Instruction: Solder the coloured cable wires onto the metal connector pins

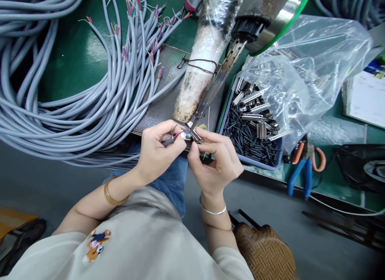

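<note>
My left hand (161, 149) pinches the stripped end of a grey cable (168, 141), whose thin red, blue and green wires (184, 132) fan out toward the right. Opposite it, my right hand (216, 157) grips a small metal multi-pin connector (197, 136) between thumb and fingers. The wire ends meet the connector's near side; whether each one is attached is too small to tell. Just above both hands, the tip of a mounted soldering iron (207, 93) points down at the connector. A wrapped white tube (197, 67) ends right beside the iron.
Many grey cables (99, 107) with stripped ends lie on the left. A blue bin (275, 163) holds black sleeves (246, 135) and metal connectors (252, 97), partly under a clear plastic bag (325, 51). Blue-handled pliers (300, 175) lie at the bench edge. A solder reel (279, 23) hangs above.
</note>
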Demonstrator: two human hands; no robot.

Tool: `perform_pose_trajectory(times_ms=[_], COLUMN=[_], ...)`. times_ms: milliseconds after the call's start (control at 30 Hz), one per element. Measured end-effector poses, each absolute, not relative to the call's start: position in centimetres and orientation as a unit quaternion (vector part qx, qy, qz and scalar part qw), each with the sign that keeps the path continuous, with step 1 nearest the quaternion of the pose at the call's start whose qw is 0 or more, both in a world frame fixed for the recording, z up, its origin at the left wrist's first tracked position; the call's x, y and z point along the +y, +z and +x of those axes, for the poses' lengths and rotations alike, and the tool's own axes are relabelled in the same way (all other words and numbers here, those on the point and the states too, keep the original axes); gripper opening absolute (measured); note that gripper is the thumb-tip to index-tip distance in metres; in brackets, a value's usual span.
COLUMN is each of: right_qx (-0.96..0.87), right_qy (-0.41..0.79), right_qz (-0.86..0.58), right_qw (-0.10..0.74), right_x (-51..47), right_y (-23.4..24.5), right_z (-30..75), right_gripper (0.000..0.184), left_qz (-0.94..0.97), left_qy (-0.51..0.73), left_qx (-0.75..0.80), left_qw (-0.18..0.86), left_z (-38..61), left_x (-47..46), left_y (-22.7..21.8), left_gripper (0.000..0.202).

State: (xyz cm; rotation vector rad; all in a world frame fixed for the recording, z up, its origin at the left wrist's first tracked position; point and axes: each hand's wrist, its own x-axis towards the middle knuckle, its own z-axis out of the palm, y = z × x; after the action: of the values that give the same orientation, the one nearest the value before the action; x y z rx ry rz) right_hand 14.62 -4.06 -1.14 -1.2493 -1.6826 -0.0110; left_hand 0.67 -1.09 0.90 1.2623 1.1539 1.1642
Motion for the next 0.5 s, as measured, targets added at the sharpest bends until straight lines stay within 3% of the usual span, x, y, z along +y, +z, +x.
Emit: perform_pose_trajectory(times_ms=[200,367,500], right_qx=[-0.732,-0.737,-0.7], right_qy=[-0.049,-0.049,0.036], right_qz=[-0.506,-0.489,-0.514], right_qw=[0.453,0.464,0.495], right_x=[-4.4,-4.3,-4.6], right_y=[-1.4,-1.4,-1.1], right_z=[15.1,15.3,15.5], right_gripper=[0.018,0.019,0.015], left_qz=[0.519,0.516,0.485], left_qy=[0.474,0.471,0.427], left_qx=[0.483,0.473,0.449], left_qw=[0.523,0.537,0.617], left_z=[0.8,0.6,-0.2], left_x=[-1.2,-1.4,-1.1], left_y=[0.6,0.7,0.8], left_gripper=[0.012,0.012,0.015])
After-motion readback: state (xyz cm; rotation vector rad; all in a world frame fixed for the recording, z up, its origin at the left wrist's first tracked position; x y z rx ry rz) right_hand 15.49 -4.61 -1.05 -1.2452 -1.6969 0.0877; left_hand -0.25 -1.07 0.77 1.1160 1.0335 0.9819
